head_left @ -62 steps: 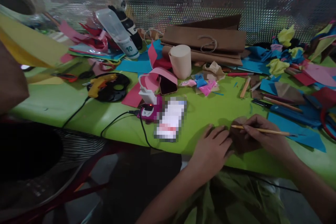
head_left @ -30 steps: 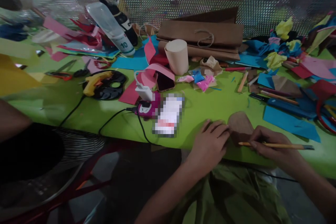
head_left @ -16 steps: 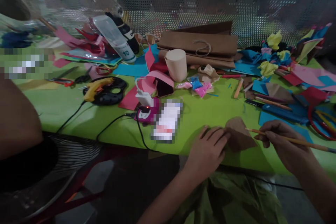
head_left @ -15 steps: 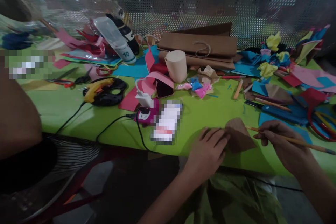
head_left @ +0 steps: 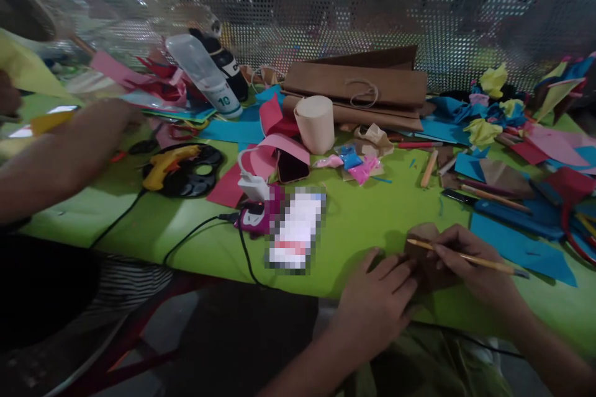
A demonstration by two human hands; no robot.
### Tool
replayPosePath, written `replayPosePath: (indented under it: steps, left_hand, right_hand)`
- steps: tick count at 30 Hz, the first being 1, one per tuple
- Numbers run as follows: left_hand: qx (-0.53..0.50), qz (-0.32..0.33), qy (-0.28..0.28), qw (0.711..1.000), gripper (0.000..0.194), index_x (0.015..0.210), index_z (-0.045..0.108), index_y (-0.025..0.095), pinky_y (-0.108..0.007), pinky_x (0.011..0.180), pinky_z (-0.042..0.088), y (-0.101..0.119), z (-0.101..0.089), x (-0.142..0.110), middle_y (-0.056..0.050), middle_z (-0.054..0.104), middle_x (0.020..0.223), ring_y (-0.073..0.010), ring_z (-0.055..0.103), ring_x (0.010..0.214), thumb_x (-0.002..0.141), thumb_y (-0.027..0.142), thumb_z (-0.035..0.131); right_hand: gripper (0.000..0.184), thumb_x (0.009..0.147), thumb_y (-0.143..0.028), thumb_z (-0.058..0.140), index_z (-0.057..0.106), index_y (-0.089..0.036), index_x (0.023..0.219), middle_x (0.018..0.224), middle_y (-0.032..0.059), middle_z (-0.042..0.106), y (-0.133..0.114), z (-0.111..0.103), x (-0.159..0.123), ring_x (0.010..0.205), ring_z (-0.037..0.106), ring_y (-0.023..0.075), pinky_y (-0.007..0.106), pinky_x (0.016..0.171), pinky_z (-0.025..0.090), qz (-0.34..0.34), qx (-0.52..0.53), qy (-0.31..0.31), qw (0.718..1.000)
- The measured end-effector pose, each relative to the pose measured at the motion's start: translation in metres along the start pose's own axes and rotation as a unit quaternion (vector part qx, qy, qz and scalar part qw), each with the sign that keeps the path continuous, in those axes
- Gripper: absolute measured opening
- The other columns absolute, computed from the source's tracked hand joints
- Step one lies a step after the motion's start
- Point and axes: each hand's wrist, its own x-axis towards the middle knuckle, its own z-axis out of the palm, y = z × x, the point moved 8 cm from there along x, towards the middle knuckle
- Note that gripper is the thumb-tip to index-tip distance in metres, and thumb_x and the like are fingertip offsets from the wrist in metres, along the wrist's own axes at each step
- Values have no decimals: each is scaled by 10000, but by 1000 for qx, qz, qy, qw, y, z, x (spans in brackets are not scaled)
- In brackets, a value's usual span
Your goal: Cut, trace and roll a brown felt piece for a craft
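A small piece of brown paper (head_left: 424,260) lies near the front edge of the green table (head_left: 363,211). My left hand (head_left: 379,298) rests flat on its left side, fingers stretched out and pressing it down. My right hand (head_left: 475,267) is closed around a thin yellow pencil (head_left: 465,255), held low and pointing left, with its tip over the paper's upper edge.
A co-worker's arm (head_left: 60,149) reaches over the table at the left, near a yellow glue gun (head_left: 170,158) on a black palette. Also there: a phone (head_left: 292,231), a paper cup (head_left: 315,124), brown paper bags (head_left: 358,84), a glue bottle (head_left: 205,74) and coloured paper scraps (head_left: 512,130).
My right hand has brought the pencil back leftward over the brown paper. The co-worker's arm has stretched out across the left of the table.
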Motion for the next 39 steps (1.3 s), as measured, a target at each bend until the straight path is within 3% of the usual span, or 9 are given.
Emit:
replayPosePath:
  steps: [13, 24, 31, 39]
  left_hand:
    - [-28, -20, -12, 999, 379, 1359, 584, 242, -480, 1200, 339, -2, -3, 2, -6, 612, 1497, -197, 522, 1377, 1072, 450, 450]
    - [-46, -24, -3, 999, 379, 1382, 585, 248, -452, 1214, 323, -4, -5, 3, 6, 608, 1510, -179, 526, 1391, 1078, 428, 447]
    - [-35, -24, 4, 999, 409, 1400, 591, 249, -459, 1200, 362, -4, -5, 3, -9, 610, 1508, -195, 554, 1375, 1062, 452, 483]
    - [-21, -20, 7, 1000, 405, 1398, 590, 244, -456, 1205, 370, -3, -3, 2, -7, 612, 1506, -188, 546, 1383, 1054, 439, 502]
  right_hand:
    - [218, 843, -443, 696, 647, -243, 769, 676, 1, 705, 6, -2, 1, 588, 619, 170, 281, 529, 466, -11, -60, 3, 998]
    - [202, 869, -445, 674, 640, -258, 801, 635, -10, 675, 19, -28, -3, 586, 623, 184, 286, 505, 450, 7, -70, 85, 994]
    - [173, 845, -415, 678, 636, -255, 792, 680, 0, 713, 16, -46, -6, 586, 650, 190, 303, 543, 498, 11, -70, 156, 985]
    - [141, 848, -392, 684, 637, -265, 809, 673, -6, 714, 22, -51, -8, 581, 639, 193, 302, 529, 490, 25, -64, 184, 981]
